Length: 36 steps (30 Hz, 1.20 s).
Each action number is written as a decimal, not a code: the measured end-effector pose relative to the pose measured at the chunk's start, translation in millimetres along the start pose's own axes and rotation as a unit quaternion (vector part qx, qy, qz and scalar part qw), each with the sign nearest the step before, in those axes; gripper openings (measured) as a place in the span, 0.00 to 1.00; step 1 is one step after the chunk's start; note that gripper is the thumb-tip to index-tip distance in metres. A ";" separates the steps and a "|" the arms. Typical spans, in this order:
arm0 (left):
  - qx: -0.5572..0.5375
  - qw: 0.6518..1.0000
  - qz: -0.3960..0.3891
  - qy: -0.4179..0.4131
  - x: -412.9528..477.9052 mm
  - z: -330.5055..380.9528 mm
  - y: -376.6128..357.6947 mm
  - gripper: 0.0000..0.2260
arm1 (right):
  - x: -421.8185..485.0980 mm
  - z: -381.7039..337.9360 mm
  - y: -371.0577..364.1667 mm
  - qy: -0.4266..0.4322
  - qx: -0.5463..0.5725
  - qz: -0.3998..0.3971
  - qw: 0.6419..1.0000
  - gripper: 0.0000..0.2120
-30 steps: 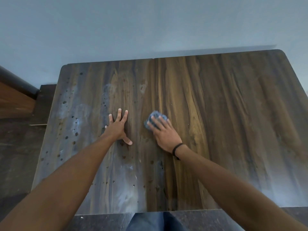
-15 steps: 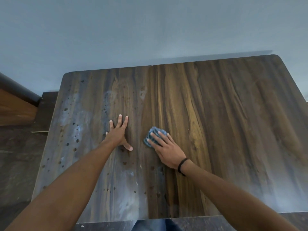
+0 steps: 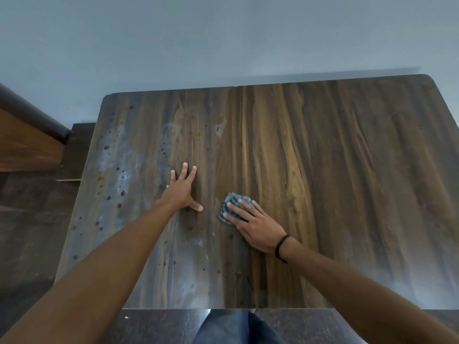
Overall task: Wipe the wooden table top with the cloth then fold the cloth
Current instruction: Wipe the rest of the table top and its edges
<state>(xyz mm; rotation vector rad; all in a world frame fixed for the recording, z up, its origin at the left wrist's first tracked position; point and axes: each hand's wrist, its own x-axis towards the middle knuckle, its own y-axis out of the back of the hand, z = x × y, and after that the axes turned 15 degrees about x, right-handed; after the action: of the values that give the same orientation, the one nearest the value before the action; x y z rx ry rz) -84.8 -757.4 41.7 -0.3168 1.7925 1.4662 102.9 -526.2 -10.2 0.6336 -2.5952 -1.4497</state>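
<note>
A dark wooden table top (image 3: 335, 170) fills the view, with dark spots and pale smears over its left half. A small bunched blue cloth (image 3: 229, 204) lies near the table's middle. My right hand (image 3: 253, 224) presses flat on the cloth with straight fingers and covers most of it. My left hand (image 3: 182, 191) rests flat on the bare wood a little to the left of the cloth, fingers spread.
A pale wall (image 3: 223, 40) runs behind the table's far edge. At the left are a dark floor (image 3: 27, 232) and a brown wooden piece with a dark rail (image 3: 32, 135). My blue-trousered leg (image 3: 231, 326) shows below the near edge.
My right hand has slid the cloth toward me along the table. My left hand has stayed planted in place. The view has shifted slightly.
</note>
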 end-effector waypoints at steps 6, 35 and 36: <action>0.036 0.999 -0.029 -0.026 -41.5 7.9 -47.8 0.70 | 20.3 9.1 31.0 -0.118 0.014 0.047 0.992 0.26; 0.000 0.999 -0.010 0.033 -117.8 -0.4 -127.9 0.66 | -92.5 -72.9 -71.7 0.023 -0.016 0.052 0.998 0.27; -0.005 0.999 -0.008 0.036 -119.5 -0.8 -129.8 0.66 | -104.5 -67.6 -72.5 0.095 -0.036 0.016 0.995 0.26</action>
<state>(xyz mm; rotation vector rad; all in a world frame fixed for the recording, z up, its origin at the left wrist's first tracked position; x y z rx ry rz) 75.5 -830.3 31.8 -0.3924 1.8349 1.4708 239.3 -570.8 -22.4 0.6819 -2.3880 -1.3921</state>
